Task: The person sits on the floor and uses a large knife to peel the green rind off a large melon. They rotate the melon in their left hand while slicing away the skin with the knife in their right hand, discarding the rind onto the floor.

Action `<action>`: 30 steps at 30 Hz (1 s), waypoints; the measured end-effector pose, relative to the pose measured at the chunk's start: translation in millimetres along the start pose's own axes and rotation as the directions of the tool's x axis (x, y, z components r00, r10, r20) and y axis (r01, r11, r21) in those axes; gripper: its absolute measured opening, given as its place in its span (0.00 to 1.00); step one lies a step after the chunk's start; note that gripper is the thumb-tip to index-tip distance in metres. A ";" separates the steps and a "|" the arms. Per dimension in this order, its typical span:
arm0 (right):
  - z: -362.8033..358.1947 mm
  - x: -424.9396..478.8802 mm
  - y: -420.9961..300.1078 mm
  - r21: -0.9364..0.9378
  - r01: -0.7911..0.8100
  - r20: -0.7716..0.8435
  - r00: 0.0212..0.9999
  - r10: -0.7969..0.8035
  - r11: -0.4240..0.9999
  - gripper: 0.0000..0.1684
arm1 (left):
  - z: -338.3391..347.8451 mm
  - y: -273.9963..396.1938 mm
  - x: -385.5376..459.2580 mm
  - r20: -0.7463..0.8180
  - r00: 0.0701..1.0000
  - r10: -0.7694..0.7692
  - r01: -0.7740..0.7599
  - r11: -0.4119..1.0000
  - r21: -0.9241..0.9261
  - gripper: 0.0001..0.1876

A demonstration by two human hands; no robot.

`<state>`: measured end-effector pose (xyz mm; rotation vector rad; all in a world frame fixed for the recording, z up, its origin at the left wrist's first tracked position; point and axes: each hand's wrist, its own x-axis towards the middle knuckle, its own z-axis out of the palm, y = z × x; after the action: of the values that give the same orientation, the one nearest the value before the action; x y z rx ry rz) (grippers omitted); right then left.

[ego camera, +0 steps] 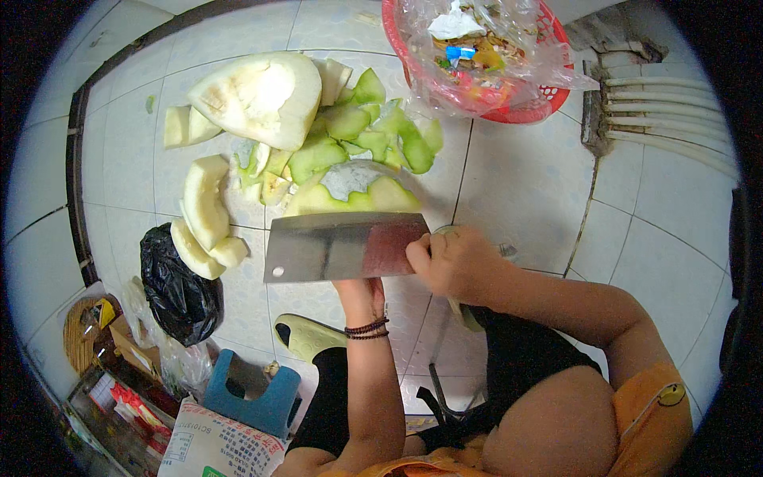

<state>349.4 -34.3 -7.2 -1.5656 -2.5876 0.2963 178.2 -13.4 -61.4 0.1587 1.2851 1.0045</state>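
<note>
My right hand (pixel 456 265) grips a wide steel cleaver (pixel 343 247) by its handle end. The blade lies flat to the view beside a partly peeled winter melon piece (pixel 369 194), whose grey-green rind still shows in patches. My left hand (pixel 357 292) is mostly hidden beneath the blade; only its wrist side shows, so its fingers and hold cannot be made out. Beyond the melon piece lie green rind peelings (pixel 357 131) and a large pale melon section (pixel 262 98). Peeled melon slices (pixel 205 203) rest on the left, some against a black plastic bag (pixel 182 286).
A red plastic basket (pixel 396 42) lined with clear plastic holds scraps at the top. White pipes (pixel 661 107) run along the right. A blue plastic stool (pixel 256 399), a printed white sack (pixel 220 444) and boxed goods stand lower left on the tiled floor (pixel 512 173).
</note>
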 end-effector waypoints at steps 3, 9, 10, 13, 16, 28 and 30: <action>-14.7 11.0 -1.3 -0.042 0.037 0.018 0.999 -0.037 0.998 0.07 | 3.0 3.6 2.9 -0.083 0.996 -0.015 0.015 1.000 -0.009 0.23; -29.7 25.5 5.2 0.036 0.056 0.072 0.996 -0.058 0.998 0.08 | 2.3 2.4 11.6 -0.011 0.998 0.057 -0.057 0.998 -0.013 0.23; -30.4 26.5 5.5 0.040 0.050 0.069 0.996 -0.053 0.998 0.08 | 2.1 2.2 12.9 0.002 0.998 0.063 -0.063 0.998 -0.020 0.23; -29.5 29.3 6.3 0.028 0.053 0.079 0.995 -0.055 0.998 0.08 | 2.7 3.0 14.7 -0.012 0.998 0.058 -0.059 0.998 -0.028 0.22; -23.8 34.7 9.2 0.053 0.044 0.058 0.997 -0.047 0.998 0.07 | 6.1 6.1 17.5 -0.001 0.995 0.095 -0.095 0.995 -0.016 0.22; -9.4 61.4 1.6 0.111 0.001 -0.001 1.000 -0.001 0.994 0.07 | 15.5 10.3 24.8 0.016 0.989 0.148 -0.148 0.989 0.025 0.22; -8.0 65.3 -2.3 0.136 -0.003 0.003 1.000 0.002 0.991 0.07 | 15.0 9.8 24.7 0.013 0.992 0.126 -0.126 0.991 0.039 0.21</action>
<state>318.5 23.4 0.3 -1.5229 -2.5087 0.4651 184.3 15.7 -68.1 0.2781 1.2991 1.0845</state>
